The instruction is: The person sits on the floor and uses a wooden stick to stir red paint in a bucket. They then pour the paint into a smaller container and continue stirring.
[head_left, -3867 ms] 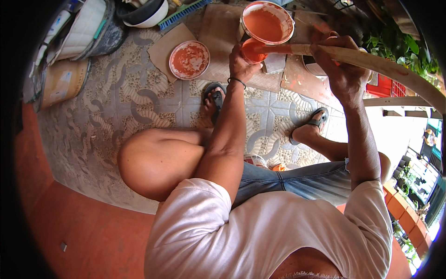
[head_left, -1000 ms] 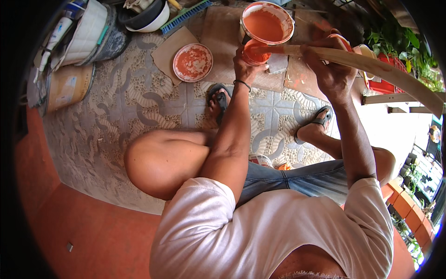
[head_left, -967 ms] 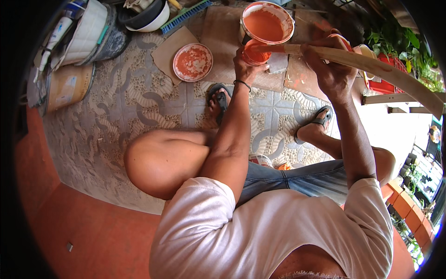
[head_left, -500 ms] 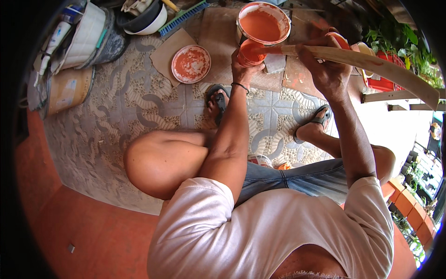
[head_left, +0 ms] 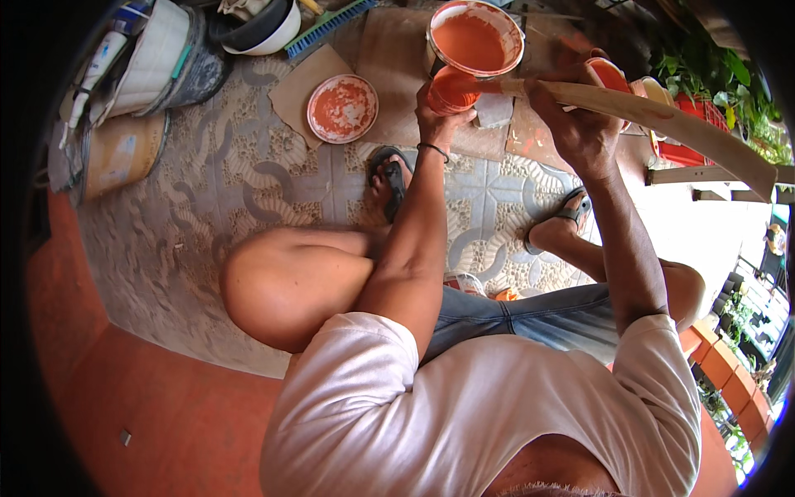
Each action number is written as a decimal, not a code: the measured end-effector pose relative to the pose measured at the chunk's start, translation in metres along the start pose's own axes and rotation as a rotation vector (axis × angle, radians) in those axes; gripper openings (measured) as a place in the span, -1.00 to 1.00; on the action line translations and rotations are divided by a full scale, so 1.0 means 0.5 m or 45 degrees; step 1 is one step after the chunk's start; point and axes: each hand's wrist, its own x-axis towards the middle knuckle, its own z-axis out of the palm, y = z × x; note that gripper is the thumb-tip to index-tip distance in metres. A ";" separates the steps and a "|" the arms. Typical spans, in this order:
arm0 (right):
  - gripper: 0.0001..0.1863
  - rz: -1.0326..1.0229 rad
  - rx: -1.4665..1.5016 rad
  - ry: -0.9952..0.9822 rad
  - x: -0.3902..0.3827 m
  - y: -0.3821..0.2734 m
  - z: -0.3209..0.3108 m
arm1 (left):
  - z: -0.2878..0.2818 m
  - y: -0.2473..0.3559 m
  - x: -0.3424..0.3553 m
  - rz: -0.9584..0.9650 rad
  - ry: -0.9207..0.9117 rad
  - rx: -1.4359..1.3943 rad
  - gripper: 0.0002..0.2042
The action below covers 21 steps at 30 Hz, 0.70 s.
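My left hand (head_left: 439,120) is wrapped round a small orange cup (head_left: 454,89) and holds it tilted, just in front of a paint bucket (head_left: 521,51). The bucket has a smeared whitish rim and orange paint inside. A long, flat, slightly curved wooden stick (head_left: 662,110) is gripped in my right hand (head_left: 580,128). Its orange-stained end reaches into the mouth of the cup, while the bare end slants away to the right. Left of the bucket, a round lid (head_left: 343,109) smeared with orange paint lies on cardboard.
An open tub of orange paint (head_left: 611,76) stands behind my right hand, near a red crate (head_left: 691,141) and plants. Stacked buckets (head_left: 157,62) and a blue brush head (head_left: 331,26) are at the far left. My sandalled feet rest on patterned tiles.
The view has shifted slightly. Both hands keep their grips, the cup sits a little farther right in the picture, and the stick's stained end remains at the cup.
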 end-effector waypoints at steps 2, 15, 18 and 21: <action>-0.84 -0.035 -0.027 0.005 0.000 0.007 0.001 | 0.004 0.005 0.001 0.001 0.017 0.031 0.00; -0.83 -0.262 -0.377 -0.218 -0.008 0.026 -0.008 | 0.005 0.009 -0.002 -0.017 0.021 -0.040 -0.02; -0.77 -0.450 -0.516 -0.318 -0.012 0.029 -0.019 | 0.004 0.011 -0.002 -0.068 0.025 -0.050 -0.03; -0.81 -0.472 -0.463 -0.333 -0.014 0.029 -0.027 | 0.006 0.013 -0.003 -0.086 0.021 -0.041 -0.03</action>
